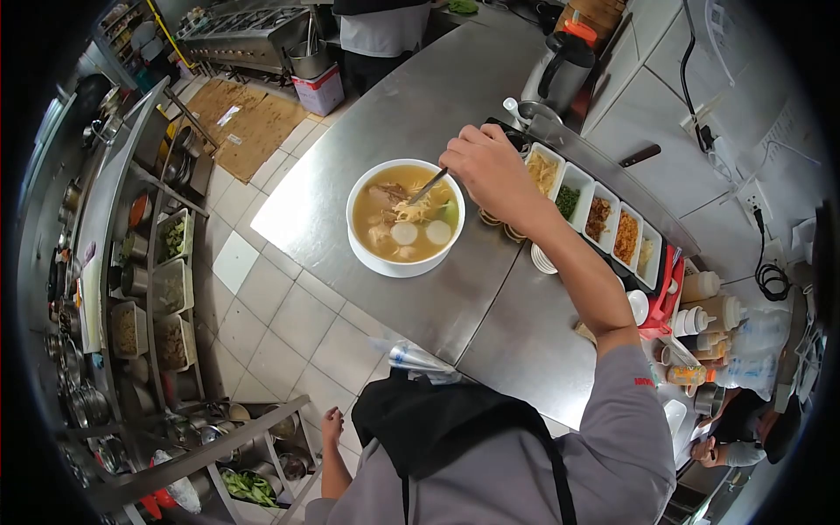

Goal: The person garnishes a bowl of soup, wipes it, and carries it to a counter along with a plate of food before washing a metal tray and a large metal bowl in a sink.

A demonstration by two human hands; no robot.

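Note:
My right hand (494, 171) is closed around a slim metal utensil (429, 186), reaching in over the right rim of a white bowl (353, 214). The utensil's lower end is at a pale shredded topping (415, 210) in the broth. Meat pieces, two round white slices (404, 233) and something green also show in the soup. Beneath the bowl is a white plate (385, 268), on the steel counter (420, 302). Low at my side, away from the counter, hangs my left hand (332, 426) with its fingers curled in and nothing visible in them.
White containers of toppings (597, 214) line the wall side, with chopped greens and fried bits. Behind them stand a steel jug (560, 74) and, farther right, squeeze bottles (700, 302). Shelves with food tubs (172, 289) are across the tiled aisle. Another person (381, 31) stands beyond the counter.

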